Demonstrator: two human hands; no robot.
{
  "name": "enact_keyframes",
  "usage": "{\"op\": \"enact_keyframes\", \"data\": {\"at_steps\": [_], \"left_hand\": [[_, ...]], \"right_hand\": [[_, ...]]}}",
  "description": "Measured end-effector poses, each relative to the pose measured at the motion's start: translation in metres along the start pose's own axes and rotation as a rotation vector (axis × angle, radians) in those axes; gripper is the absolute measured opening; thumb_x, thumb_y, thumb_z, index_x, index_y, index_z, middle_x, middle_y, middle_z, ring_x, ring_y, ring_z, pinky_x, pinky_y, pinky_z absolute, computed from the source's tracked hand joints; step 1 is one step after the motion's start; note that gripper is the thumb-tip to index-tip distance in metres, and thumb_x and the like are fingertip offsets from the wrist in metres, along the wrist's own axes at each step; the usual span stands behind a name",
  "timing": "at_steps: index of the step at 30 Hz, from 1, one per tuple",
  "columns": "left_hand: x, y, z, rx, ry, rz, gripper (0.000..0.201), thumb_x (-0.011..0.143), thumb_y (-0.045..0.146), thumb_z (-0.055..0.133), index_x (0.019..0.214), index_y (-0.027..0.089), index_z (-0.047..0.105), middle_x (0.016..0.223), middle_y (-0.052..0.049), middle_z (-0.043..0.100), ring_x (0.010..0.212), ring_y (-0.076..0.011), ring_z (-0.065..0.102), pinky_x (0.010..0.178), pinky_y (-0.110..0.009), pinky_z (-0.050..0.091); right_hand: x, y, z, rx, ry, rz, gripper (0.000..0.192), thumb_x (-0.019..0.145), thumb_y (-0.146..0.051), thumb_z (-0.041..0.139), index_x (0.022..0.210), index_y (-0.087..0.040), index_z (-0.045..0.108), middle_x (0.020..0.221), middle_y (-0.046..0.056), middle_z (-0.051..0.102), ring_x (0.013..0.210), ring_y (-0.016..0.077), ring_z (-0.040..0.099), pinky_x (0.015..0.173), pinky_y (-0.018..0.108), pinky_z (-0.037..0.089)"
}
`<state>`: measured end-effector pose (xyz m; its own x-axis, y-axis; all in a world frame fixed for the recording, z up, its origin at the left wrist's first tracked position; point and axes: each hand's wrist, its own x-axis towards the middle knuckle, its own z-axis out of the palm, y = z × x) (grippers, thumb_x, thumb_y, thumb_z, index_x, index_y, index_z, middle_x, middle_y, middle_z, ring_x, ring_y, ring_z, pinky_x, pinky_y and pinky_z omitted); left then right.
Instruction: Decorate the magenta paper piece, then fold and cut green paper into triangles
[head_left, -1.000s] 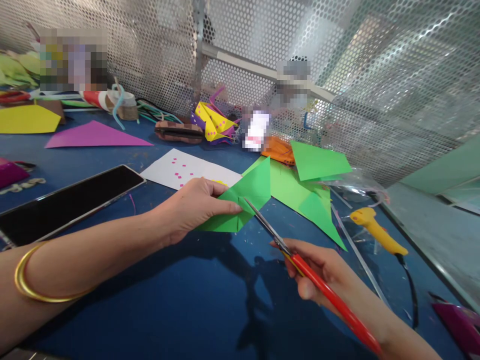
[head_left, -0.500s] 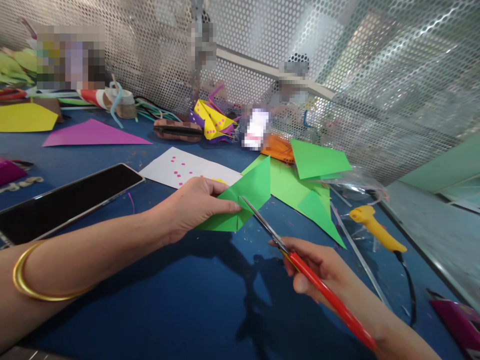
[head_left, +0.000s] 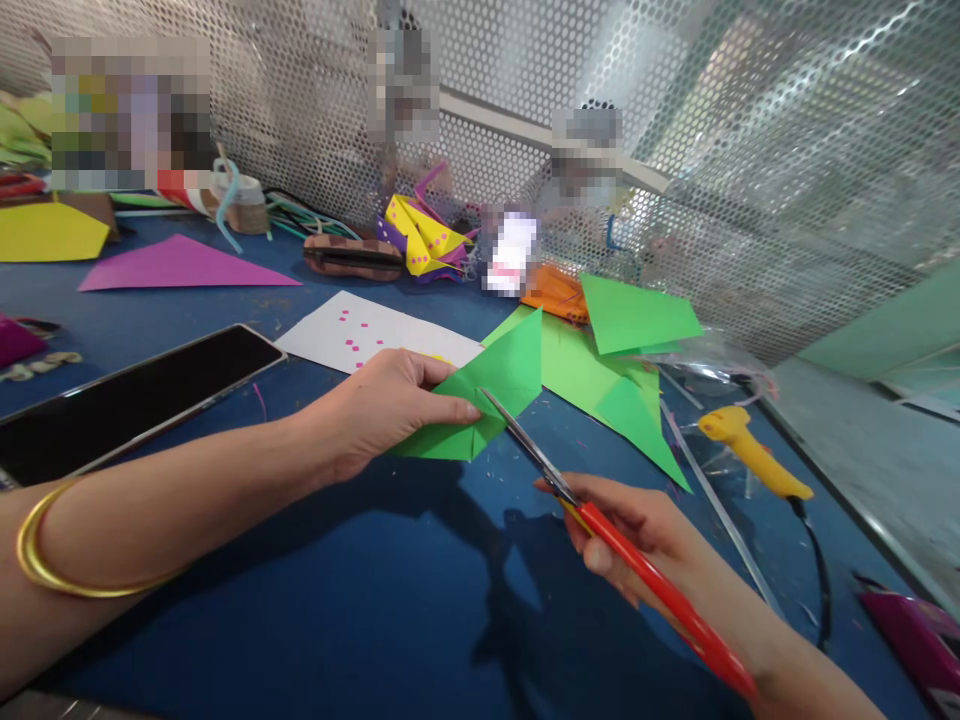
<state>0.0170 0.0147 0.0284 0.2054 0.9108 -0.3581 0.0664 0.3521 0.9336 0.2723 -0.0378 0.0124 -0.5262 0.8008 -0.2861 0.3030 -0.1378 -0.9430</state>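
Note:
My left hand (head_left: 386,405) pinches a folded green paper piece (head_left: 491,390) and holds it just above the blue table (head_left: 360,600). My right hand (head_left: 637,540) grips red-handled scissors (head_left: 600,535). Their steel blades point up and left, and the tips sit in the fold of the green piece, right beside my left fingertips. A gold bangle (head_left: 52,545) circles my left forearm.
More green paper sheets (head_left: 622,350) lie behind the scissors. A yellow glue gun (head_left: 754,455) with a black cord lies at the right. A dark phone (head_left: 127,395), a white dotted sheet (head_left: 360,335), purple and yellow papers and craft scraps sit along the perforated metal wall.
The scissor blades have edged slightly further into the green piece. Both hands stay almost where they were, and the view has drifted a little.

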Motion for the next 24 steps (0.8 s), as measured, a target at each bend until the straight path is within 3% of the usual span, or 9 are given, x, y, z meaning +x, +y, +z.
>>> {"op": "enact_keyframes", "data": {"at_steps": [7, 24], "left_hand": [[0.0001, 0.0008, -0.0005, -0.012, -0.014, 0.006, 0.007, 0.068, 0.018, 0.076, 0.075, 0.019, 0.077, 0.063, -0.001, 0.075, 0.049, -0.013, 0.065, 0.047, -0.018, 0.05], [-0.002, 0.0035, 0.001, -0.011, 0.001, -0.015, 0.007, 0.066, 0.017, 0.076, 0.072, 0.019, 0.078, 0.064, -0.002, 0.075, 0.051, -0.0152, 0.065, 0.049, -0.021, 0.05]], "right_hand": [[-0.0022, 0.0007, -0.0014, 0.007, -0.026, 0.012, 0.043, 0.083, -0.059, 0.066, 0.098, -0.018, 0.061, 0.067, -0.007, 0.038, 0.049, 0.0029, 0.032, 0.043, 0.02, 0.02], [-0.002, -0.0045, 0.0029, 0.005, 0.0, 0.061, 0.044, 0.08, -0.059, 0.069, 0.092, -0.017, 0.063, 0.065, -0.007, 0.031, 0.051, 0.0042, 0.024, 0.042, 0.021, 0.014]]}}
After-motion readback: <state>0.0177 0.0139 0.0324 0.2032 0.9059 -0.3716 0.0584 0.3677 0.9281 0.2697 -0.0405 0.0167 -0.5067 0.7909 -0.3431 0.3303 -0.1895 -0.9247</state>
